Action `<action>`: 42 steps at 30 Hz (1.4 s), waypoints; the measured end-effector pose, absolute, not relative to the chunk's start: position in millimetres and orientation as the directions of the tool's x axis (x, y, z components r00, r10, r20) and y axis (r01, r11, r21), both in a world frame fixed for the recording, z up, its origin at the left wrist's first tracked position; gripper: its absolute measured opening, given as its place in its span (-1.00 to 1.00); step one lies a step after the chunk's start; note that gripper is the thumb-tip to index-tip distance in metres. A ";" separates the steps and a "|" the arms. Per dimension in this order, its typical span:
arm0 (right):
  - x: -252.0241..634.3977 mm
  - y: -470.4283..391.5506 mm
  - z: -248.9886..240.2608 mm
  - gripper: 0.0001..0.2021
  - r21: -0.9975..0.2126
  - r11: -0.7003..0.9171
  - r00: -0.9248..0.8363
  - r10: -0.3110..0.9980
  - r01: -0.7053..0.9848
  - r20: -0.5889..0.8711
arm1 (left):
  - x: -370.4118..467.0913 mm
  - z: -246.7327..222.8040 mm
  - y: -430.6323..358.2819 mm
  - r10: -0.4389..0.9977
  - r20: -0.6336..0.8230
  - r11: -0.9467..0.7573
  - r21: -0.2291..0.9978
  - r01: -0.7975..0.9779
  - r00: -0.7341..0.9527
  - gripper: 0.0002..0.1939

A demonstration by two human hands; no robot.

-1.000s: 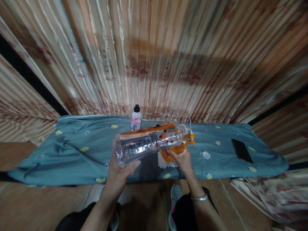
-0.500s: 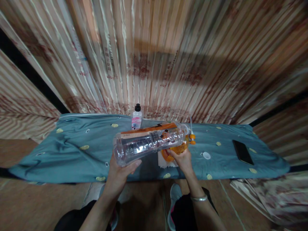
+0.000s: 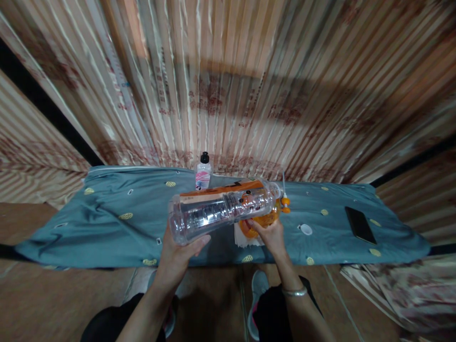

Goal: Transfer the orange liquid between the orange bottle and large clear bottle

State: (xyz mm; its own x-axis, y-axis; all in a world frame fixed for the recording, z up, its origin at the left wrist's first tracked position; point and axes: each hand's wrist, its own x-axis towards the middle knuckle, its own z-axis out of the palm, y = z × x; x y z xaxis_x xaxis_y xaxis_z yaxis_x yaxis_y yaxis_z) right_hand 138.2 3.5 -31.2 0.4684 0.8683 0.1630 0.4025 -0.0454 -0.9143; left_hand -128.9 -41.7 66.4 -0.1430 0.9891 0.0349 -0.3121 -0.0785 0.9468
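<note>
My left hand (image 3: 183,247) holds a large clear plastic bottle (image 3: 210,213) with an orange label from below, near its base. The bottle lies almost level, its neck pointing right over an orange container (image 3: 267,220). My right hand (image 3: 269,235) is closed around that container, with the thumb on its near side. Orange round parts (image 3: 285,205) and a thin clear stem show at the container's right, beside the bottle's mouth. Whether liquid runs between the two is too small to tell. A white tissue (image 3: 245,241) lies beneath the container.
The low table has a blue-green cloth (image 3: 117,237). A small bottle with a black cap (image 3: 203,175) stands at the back. To the right are a white round cap (image 3: 306,230) and a black phone (image 3: 359,224). A striped curtain (image 3: 228,118) hangs behind.
</note>
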 end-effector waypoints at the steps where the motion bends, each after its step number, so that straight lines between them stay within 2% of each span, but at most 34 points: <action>1: 138.0 3.5 -30.9 -0.37 -0.914 -0.045 0.471 0.866 0.404 0.166 | -128.8 66.6 -41.7 0.990 0.028 -0.071 0.945 -0.319 -0.139 -0.34; 9: 136.6 2.7 -26.2 -0.43 -0.918 -0.031 0.460 0.871 0.397 0.170 | -128.0 68.5 -42.0 0.991 -0.005 -0.042 0.940 -0.340 -0.135 -0.30; 20: 134.7 2.9 -22.4 -0.33 -0.914 -0.028 0.476 0.860 0.405 0.185 | -127.4 69.6 -41.6 0.994 -0.004 -0.034 0.938 -0.344 -0.109 -0.36; 30: 133.7 4.0 -25.6 -0.36 -0.918 -0.026 0.487 0.853 0.397 0.187 | -126.9 68.7 -40.7 0.992 0.025 -0.067 0.939 -0.339 -0.127 -0.38; 36: 131.3 4.7 -25.4 -0.32 -0.919 -0.012 0.492 0.847 0.394 0.201 | -126.1 67.9 -39.3 0.994 0.043 -0.074 0.942 -0.328 -0.101 -0.47; 42: 130.5 5.8 -25.9 -0.30 -0.921 -0.007 0.502 0.840 0.391 0.207 | -124.4 71.6 -38.7 0.992 0.017 -0.060 0.933 -0.354 -0.125 -0.36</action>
